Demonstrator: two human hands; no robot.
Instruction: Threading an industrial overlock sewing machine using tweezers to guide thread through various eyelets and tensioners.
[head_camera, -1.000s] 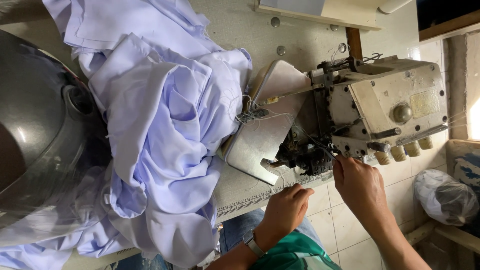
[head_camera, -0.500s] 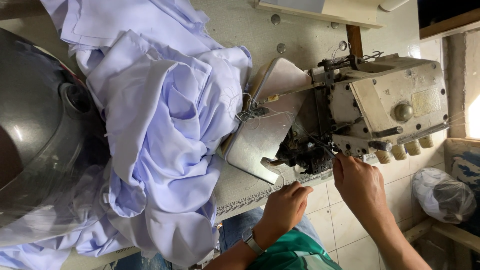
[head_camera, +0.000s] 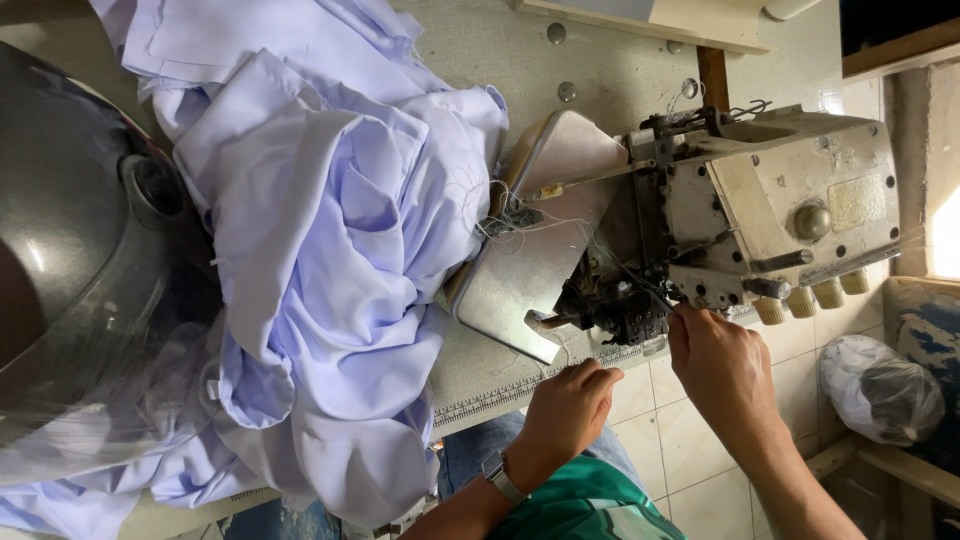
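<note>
While the camera looks down at the bench, the main thing here is an old overlock sewing machine (head_camera: 780, 215) sitting at the right end of the table (head_camera: 480, 375), right by the front edge. Its body is boxy cast metal in a worn cream paint, chipped and grimy, with a round knob on the face and a row of pale ribbed dials (head_camera: 810, 297) along the lower side. The needle area (head_camera: 615, 305) is a dark, oily tangle of small parts with loose threads hanging off it. Next to that is a smooth, dull silver metal plate (head_camera: 530, 260) with rounded corners, swung open at an angle.

The right hand (head_camera: 722, 365) is up against the dark needle area, fingertips pinched narrow on something tiny, a thread I think, too small to tell for sure. The left hand (head_camera: 570, 405) is curled into a loose fist resting on the table edge just below the plate; can't tell if anything's inside it. There's a wristwatch (head_camera: 500, 477) with a metal band on that wrist.

Left of the machine, a big crumpled heap of pale lilac fabric (head_camera: 330, 250), soft and thin-looking, covers most of the speckled grey tabletop. A shiny dark rounded helmet (head_camera: 75, 250) sits at the far left. A measuring strip (head_camera: 490, 400) runs along the table edge.
</note>
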